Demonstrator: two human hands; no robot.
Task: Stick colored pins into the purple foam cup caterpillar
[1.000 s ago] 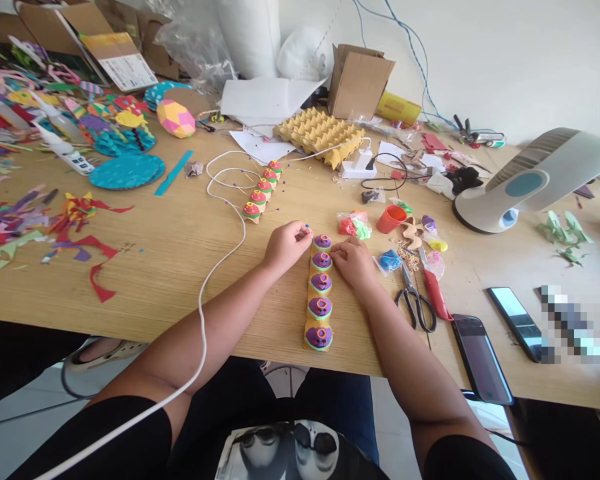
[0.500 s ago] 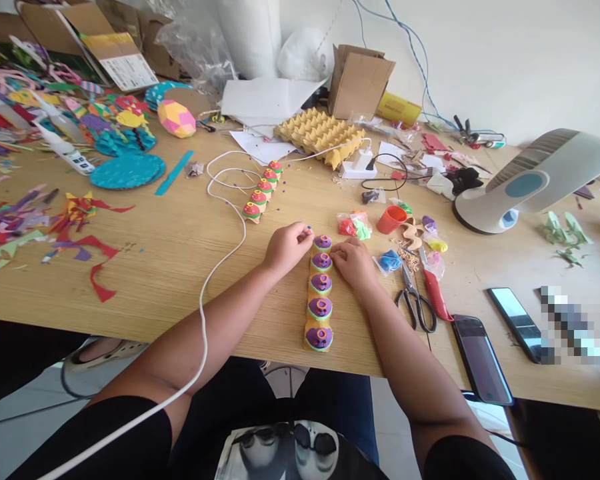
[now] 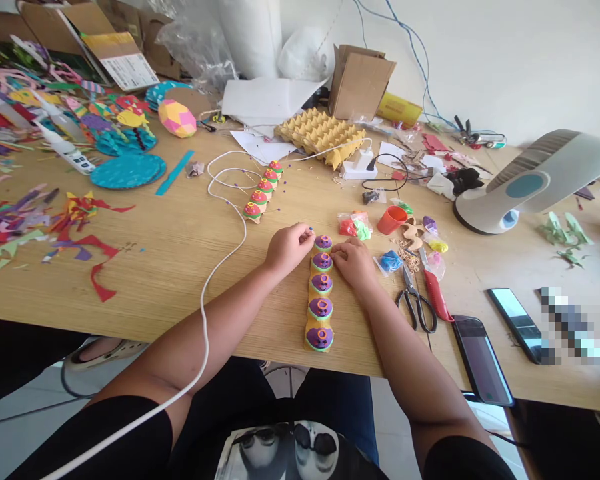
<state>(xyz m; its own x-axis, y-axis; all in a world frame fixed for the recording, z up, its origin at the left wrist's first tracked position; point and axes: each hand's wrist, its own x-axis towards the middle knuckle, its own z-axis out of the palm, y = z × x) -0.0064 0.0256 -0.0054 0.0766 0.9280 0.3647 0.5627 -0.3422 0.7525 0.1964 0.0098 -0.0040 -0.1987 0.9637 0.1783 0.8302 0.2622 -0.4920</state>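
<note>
Overall, the work area is a wooden table, with a fan on its right side and a yellow egg tray at the far middle. A purple-topped strip of five cups lies at the near middle, running from the near edge toward the far side. A red-topped strip of five cups lies farther off, to its left.

Left hand: positioned just left of the purple-topped strip's far end; thumb and fingertips pinched together on a small item. Right hand: positioned at the strip's right side, by the second cup from the far end; fingers bent and narrow. Whether they grip the strip or only rest against it cannot be told.

Scissors lie to the right of the right hand, with a bag of blue material at the blades' far end. The smallest item is the blue-ended piece in the left fingertips.

Status, as judged: all five cups carry a purple top, pale green band and orange ring, so main decoration appears complete. Fitting small blue-ended pieces appears outstanding; the number already fitted cannot be read.
</note>
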